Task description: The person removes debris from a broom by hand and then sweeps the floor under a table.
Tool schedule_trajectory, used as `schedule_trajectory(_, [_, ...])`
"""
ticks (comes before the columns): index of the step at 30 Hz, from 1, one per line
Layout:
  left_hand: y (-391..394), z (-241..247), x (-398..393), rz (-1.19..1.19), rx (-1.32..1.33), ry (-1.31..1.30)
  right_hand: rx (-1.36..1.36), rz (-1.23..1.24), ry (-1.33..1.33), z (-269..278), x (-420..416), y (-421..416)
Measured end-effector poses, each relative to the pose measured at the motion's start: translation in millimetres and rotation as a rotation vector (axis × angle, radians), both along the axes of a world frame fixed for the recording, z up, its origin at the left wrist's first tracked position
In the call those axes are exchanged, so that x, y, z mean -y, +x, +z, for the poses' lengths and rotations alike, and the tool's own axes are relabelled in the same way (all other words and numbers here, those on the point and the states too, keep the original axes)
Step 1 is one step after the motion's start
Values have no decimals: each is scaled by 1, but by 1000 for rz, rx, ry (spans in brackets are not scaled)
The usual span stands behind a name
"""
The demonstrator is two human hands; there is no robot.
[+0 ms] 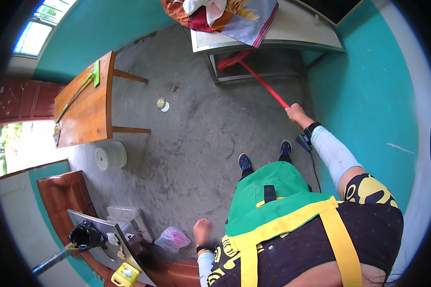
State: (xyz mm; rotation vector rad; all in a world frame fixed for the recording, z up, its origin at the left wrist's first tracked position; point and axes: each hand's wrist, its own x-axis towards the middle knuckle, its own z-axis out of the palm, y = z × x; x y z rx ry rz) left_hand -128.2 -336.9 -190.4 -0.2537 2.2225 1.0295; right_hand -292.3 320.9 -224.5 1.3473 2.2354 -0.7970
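Observation:
My right hand (296,114) is closed around the end of a red long handle (264,83), its arm stretched forward. The tool's red head (233,60) is at the front edge of a white-topped table (291,36), partly over the opening below it; whether it touches anything cannot be told. My left hand (202,231) hangs low beside the green apron (269,193), partly blurred, with nothing visible in it. Patterned cloths (237,18) lie on the white table, one hanging over its edge.
A wooden table (89,107) at the left bears a green flat mop (96,73). Near it stands a white plastic bucket (111,156). A small round tin (161,103) lies on the concrete floor. Plastic bag (173,239), brown sofa (66,197) and cluttered table (104,229) are lower left.

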Motion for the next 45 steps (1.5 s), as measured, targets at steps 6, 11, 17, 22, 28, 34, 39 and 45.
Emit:
schedule_trajectory(6, [50,-15,-53,279,32,17,-7,346,114,21,-92,13])
schedule_trajectory(11, [64,-14,-125,580,188,100,-164,475,-54,63,-189,61])
schedule_trajectory(17, [90,-40,-271,745,358,189,-15,238,-173,121,-246,145])
schedule_trajectory(22, [82,-55,-301,650,276,124,-41,88,-260,119,-203,139])
schedule_trajectory(28, [77,-78,-310,595,210,96,-108,477,-166,59,-235,58])
schedule_trajectory(34, [60,-74,-319,625,165,89,57,323,-152,119,-254,63])
schedule_trajectory(39, [91,-118,-333,641,176,23,105,0,-210,177,-254,134])
schedule_trajectory(45, [7,-142,-396,621,30,124,32,-286,-349,133,-213,112])
